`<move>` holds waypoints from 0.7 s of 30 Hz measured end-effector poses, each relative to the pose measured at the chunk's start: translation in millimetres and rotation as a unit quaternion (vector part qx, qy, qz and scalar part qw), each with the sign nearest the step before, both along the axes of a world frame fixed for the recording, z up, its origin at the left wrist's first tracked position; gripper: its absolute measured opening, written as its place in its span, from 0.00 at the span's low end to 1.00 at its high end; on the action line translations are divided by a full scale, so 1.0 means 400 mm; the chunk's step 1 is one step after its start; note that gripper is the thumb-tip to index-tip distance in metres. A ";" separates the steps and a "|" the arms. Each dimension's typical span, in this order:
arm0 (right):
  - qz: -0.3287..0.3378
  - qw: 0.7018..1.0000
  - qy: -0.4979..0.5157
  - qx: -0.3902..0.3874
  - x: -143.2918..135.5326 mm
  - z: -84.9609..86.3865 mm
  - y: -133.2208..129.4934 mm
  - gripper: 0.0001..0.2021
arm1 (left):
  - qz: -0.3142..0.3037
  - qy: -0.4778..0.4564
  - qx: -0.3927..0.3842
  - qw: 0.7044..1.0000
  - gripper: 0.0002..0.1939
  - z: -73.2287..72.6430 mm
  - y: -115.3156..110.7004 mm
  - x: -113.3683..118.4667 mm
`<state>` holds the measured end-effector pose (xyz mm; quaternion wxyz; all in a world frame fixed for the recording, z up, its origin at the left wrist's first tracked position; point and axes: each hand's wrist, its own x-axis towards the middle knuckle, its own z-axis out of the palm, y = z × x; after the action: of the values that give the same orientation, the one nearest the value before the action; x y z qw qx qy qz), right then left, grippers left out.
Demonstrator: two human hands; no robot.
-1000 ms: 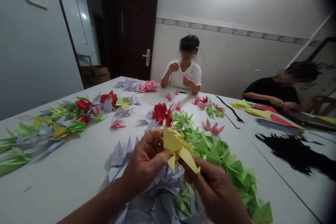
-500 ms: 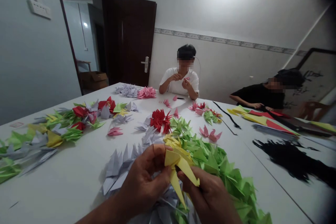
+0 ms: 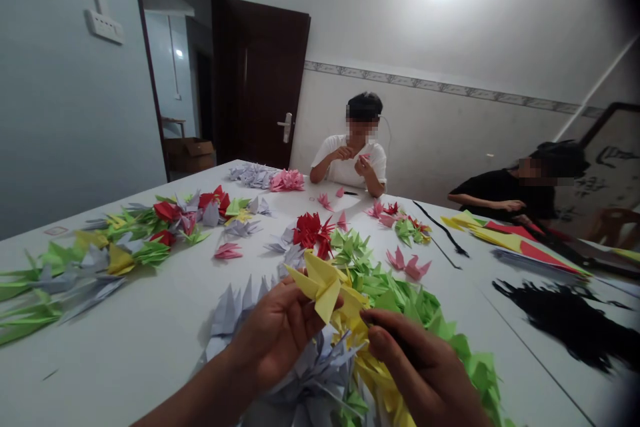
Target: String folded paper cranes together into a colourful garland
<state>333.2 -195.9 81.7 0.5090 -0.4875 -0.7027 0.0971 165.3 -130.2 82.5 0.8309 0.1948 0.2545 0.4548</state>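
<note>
My left hand [image 3: 275, 337] holds up a folded yellow paper crane [image 3: 323, 287] by its underside, thumb and fingers closed on it. Just to the right, my right hand [image 3: 425, 363] has thumb and forefinger pinched together; whatever is between them is too small to make out. Beneath both hands lie more yellow paper cranes [image 3: 383, 377], partly hidden by the right hand. A dense row of green paper cranes [image 3: 407, 300] curves along the right side. Pale lilac paper cranes [image 3: 233, 313] bunch up at the left, and red ones [image 3: 310, 232] sit beyond.
Mixed coloured cranes [image 3: 120, 257] spread over the white table [image 3: 165, 340] at left. Pink cranes [image 3: 410, 263] lie farther right. Black cords [image 3: 555, 313] and coloured paper sheets [image 3: 525, 250] are at right. Two people [image 3: 355, 160] sit across, one folding something pink.
The yellow crane has been turned over and raised slightly in my left hand. My right hand has drawn away from it to the right. The view has shifted a little left.
</note>
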 end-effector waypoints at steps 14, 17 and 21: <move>-0.026 0.997 0.076 -0.014 0.021 -0.034 -0.004 0.08 | -0.046 0.013 0.090 0.995 0.11 0.002 -0.012 -0.001; 0.009 0.990 0.136 -0.037 0.031 -0.049 -0.005 0.15 | -0.060 0.041 0.097 0.993 0.13 -0.007 -0.015 0.003; 0.043 0.984 0.165 -0.059 0.027 -0.053 -0.001 0.13 | -0.109 0.056 0.115 0.986 0.13 -0.036 -0.033 0.019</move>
<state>344.1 -196.4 60.5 0.5835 -0.4632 -0.6226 0.2395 172.9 -143.3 68.2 0.8321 0.3406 0.2240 0.3760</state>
